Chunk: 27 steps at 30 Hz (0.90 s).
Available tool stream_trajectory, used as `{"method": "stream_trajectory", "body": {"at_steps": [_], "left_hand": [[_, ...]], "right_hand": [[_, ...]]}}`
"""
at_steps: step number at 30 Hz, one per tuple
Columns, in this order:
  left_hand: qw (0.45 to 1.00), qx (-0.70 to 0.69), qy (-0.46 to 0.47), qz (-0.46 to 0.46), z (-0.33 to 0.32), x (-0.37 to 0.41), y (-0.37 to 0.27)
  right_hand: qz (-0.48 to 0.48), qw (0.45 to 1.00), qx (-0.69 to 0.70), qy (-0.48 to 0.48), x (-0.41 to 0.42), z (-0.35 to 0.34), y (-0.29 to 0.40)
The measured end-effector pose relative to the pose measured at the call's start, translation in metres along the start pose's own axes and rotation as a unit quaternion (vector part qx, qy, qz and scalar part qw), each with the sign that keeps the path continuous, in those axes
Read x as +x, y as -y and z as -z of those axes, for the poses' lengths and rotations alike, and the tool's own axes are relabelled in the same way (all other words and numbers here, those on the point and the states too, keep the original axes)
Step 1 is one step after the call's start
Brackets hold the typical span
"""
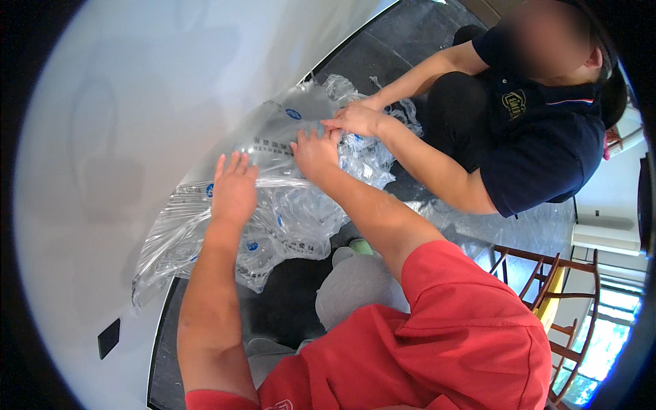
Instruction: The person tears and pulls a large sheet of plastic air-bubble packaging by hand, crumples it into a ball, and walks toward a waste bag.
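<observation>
A clear printed plastic film (302,205) lies crumpled over the dark floor and runs up against the white wall (128,128). My left hand (234,187) rests flat on the film near the wall, its fingers apart. Farther along, my right hand (316,154) presses on the film with spread fingers, its fingertips close to a co-worker's hand (359,119). The co-worker's two hands are together on the bunched film, and their exact hold is hidden. Neither of my hands shows film gripped in its fingers.
A co-worker in a dark shirt (543,148) crouches at the upper right. Wooden chair frames (574,297) stand at the right, before a bright window (599,348). A black plate (108,339) sits on the wall at the lower left. Dark tiles (379,48) cover the floor.
</observation>
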<state>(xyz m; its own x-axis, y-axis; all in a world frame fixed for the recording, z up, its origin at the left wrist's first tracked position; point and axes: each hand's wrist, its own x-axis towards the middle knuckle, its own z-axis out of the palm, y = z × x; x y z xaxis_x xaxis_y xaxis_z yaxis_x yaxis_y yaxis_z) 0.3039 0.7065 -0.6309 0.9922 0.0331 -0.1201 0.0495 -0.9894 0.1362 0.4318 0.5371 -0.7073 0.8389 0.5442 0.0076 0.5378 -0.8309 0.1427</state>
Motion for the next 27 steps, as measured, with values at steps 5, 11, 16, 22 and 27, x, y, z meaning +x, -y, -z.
{"method": "stream_trajectory", "body": {"at_steps": [5, 11, 16, 22, 27], "left_hand": [[1.0, 0.01, 0.012, -0.007, -0.002, -0.01, -0.003], [1.0, 0.013, 0.003, -0.014, -0.002, -0.021, -0.006], [0.999, 0.037, -0.007, -0.022, -0.013, -0.02, -0.005], [1.0, 0.023, 0.006, -0.018, -0.008, -0.02, -0.012], [0.999, -0.028, 0.001, -0.028, 0.012, -0.028, -0.019]], "right_hand": [[-0.002, 0.99, 0.068, 0.12, -0.02, 0.006, 0.01], [0.087, 0.935, 0.267, 0.217, -0.053, 0.007, 0.025], [0.187, 0.91, 0.307, 0.205, -0.059, -0.003, 0.028], [0.196, 0.858, 0.4, 0.255, -0.077, 0.006, 0.032], [0.405, 0.813, 0.356, 0.221, -0.08, -0.007, 0.046]]}}
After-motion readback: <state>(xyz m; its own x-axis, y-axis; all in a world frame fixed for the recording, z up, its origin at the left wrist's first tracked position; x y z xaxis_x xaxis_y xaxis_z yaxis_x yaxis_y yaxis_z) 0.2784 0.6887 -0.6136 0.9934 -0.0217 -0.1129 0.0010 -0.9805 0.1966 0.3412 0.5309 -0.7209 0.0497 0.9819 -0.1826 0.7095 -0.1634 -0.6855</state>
